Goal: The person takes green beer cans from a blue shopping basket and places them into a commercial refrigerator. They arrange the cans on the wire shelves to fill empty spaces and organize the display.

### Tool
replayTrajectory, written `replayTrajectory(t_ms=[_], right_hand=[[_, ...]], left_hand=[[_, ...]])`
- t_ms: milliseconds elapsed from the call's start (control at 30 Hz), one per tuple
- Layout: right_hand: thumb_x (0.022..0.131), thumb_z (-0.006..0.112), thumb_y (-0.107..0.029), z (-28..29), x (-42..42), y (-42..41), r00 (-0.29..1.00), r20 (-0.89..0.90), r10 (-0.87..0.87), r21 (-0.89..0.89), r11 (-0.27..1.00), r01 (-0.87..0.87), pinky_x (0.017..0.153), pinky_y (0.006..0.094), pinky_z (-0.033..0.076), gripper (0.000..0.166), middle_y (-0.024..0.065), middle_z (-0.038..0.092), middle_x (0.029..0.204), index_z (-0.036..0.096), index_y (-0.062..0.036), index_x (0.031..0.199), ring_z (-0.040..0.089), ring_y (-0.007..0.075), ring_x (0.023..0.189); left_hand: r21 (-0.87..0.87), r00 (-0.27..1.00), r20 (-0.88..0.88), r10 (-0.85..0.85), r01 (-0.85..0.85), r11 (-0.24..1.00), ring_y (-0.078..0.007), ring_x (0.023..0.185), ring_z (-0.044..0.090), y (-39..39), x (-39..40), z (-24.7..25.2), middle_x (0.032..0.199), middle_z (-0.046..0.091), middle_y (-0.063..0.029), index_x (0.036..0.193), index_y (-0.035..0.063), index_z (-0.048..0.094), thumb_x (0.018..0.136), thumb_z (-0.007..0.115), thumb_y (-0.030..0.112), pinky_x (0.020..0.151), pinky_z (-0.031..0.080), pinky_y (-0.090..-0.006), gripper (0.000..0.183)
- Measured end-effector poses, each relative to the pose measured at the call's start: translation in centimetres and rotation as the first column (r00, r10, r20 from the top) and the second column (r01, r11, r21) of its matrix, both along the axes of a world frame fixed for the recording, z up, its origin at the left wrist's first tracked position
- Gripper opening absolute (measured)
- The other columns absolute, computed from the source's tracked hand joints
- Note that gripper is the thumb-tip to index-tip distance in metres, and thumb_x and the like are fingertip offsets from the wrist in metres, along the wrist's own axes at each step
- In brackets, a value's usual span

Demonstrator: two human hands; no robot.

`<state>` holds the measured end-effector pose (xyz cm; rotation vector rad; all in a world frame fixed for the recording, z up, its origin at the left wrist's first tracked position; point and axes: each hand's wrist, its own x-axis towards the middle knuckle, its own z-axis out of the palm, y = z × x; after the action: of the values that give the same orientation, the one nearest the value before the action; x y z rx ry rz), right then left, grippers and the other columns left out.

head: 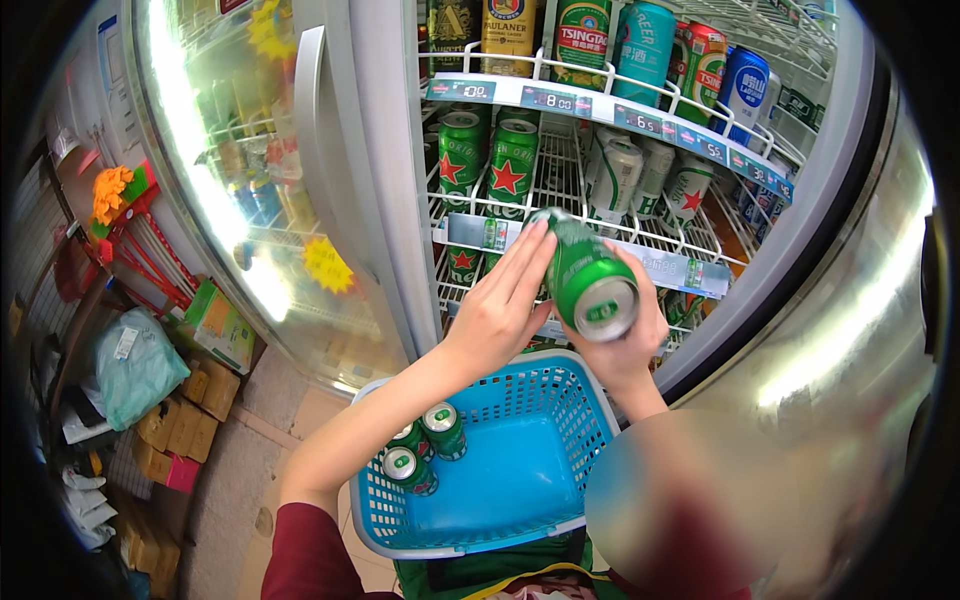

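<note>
A green beer can (581, 270), its lid towards me, is held in front of the wire fridge shelf. My right hand (634, 330) wraps round its lower right side. My left hand (506, 292) lies along the can's left side with its fingers straight and close together; whether it grips the can is hard to tell. Green Heineken cans (512, 165) stand on the shelf behind, with white and silver cans (616, 176) to their right. Below my hands is a blue plastic basket (495, 480) holding several green cans (444, 429) in its left corner.
An upper shelf with a price-tag rail (592, 109) holds various beer cans. The glass fridge door (277, 187) is at the left, with its grey handle (311, 135). Cardboard boxes (176, 427), a teal plastic bag (139, 367) and red-handled brooms (154, 247) stand further left.
</note>
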<state>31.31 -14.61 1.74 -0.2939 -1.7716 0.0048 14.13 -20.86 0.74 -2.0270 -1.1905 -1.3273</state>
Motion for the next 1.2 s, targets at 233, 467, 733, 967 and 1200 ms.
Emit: replayTrajectory(t_ms=[233, 467, 733, 967, 1200], right_hand=[[0.068, 0.088, -0.014, 0.0, -4.7, 8.9, 0.995, -0.078, -0.058, -0.045, 0.997, 0.055, 0.08, 0.0382, 0.058, 0.069, 0.0192, 0.069, 0.109, 0.055, 0.0015, 0.127, 0.072, 0.0326, 0.097], [0.071, 0.087, -0.03, 2.8, -7.4, 12.6, 0.985, -0.035, -0.168, -0.09, 0.982, 0.165, 0.076, 0.0451, 0.057, 0.069, 0.0243, 0.069, 0.103, 0.056, 0.0037, 0.123, 0.069, 0.0416, 0.091], [0.075, 0.081, -0.033, 3.2, -10.6, 17.0, 0.924, 0.245, -0.292, -0.356, 0.86, 0.366, 0.074, 0.0497, 0.057, 0.065, 0.03, 0.069, 0.089, 0.05, 0.0098, 0.114, 0.069, 0.0461, 0.084], [0.083, 0.073, -0.035, 4.6, -13.2, 18.9, 0.852, 0.402, -0.334, -0.534, 0.671, 0.515, 0.08, 0.0435, 0.057, 0.071, 0.0287, 0.07, 0.094, 0.039, 0.0126, 0.123, 0.071, 0.0409, 0.09], [0.085, 0.073, -0.031, 4.1, -15.6, 21.5, 0.845, 0.4, -0.355, -0.56, 0.635, 0.532, 0.085, 0.0466, 0.055, 0.068, 0.0297, 0.067, 0.105, 0.035, 0.0089, 0.124, 0.068, 0.0435, 0.098]], left_hand=[[-0.15, 0.989, 0.147, 0.008, 0.014, 0.989, -0.049, 0.139, 0.036, 7.8, -0.6, -1.4, 0.152, 0.027, -0.0375, 0.154, -0.0086, 0.003, 0.083, 0.065, 0.002, 0.113, 0.037, -0.0474, 0.095], [-0.274, 0.965, 0.258, 0.057, 0.017, 0.962, -0.048, 0.142, 0.031, 11.6, -1.4, -1.8, 0.154, 0.02, -0.0388, 0.151, -0.0145, 0.004, 0.09, 0.061, 0.016, 0.116, 0.033, -0.0444, 0.089], [-0.221, 0.945, -0.22, 0.243, -0.291, 0.931, -0.0449, 0.146, 0.025, 12.9, -2.6, -3.6, 0.152, 0.027, -0.0351, 0.143, -0.0119, 0.035, 0.088, 0.063, 0.02, 0.121, 0.023, -0.0494, 0.07], [-0.26, 0.951, -0.215, 0.223, -0.275, 0.926, -0.045, 0.141, 0.033, 16.4, -2.8, -3.6, 0.147, 0.036, -0.033, 0.141, -0.0091, 0.038, 0.09, 0.061, 0.03, 0.12, 0.024, -0.0497, 0.069], [-0.34, 0.929, -0.205, 0.309, -0.364, 0.867, -0.0341, 0.115, 0.059, 19.7, -2.2, -2.5, 0.111, 0.067, -0.0226, 0.108, 0.0007, 0.067, 0.089, 0.053, 0.036, 0.099, 0.041, -0.0456, 0.043]])
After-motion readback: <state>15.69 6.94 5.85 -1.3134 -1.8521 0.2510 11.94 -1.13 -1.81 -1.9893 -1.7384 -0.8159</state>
